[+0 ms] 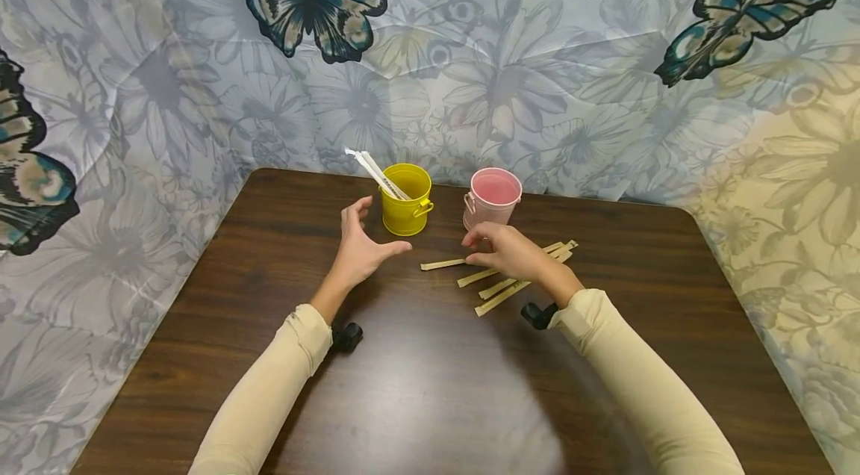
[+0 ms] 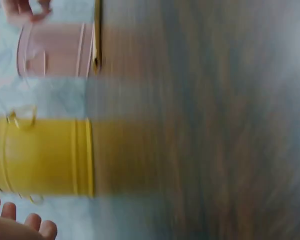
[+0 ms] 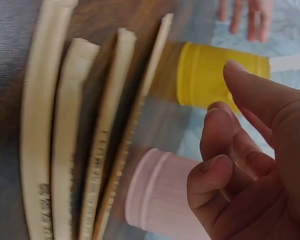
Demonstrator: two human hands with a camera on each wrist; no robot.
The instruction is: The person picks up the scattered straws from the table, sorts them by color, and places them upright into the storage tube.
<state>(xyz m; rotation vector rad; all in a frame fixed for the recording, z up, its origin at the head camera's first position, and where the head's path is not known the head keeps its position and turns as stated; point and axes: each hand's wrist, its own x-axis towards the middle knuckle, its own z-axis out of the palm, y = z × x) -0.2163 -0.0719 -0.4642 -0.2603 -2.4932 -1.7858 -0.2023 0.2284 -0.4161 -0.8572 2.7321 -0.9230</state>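
Fingers point(image 1: 352, 213) & thumb on L hand point(image 1: 358, 251) are wide apart by the yellow pail point(image 1: 405, 221); on R hand point(image 1: 507, 249) they bend loosely, holding nothing, over tan wrapped straws point(image 3: 37, 125) on the worktop point(image 1: 403, 393). White straws point(image 1: 376, 172) lean in the yellow pail, prob. bc they're too tall. Only head view shows inside the pink pail point(image 1: 493, 212).

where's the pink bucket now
In the head view, the pink bucket stands right of the yellow bucket, near the far edge of the table.
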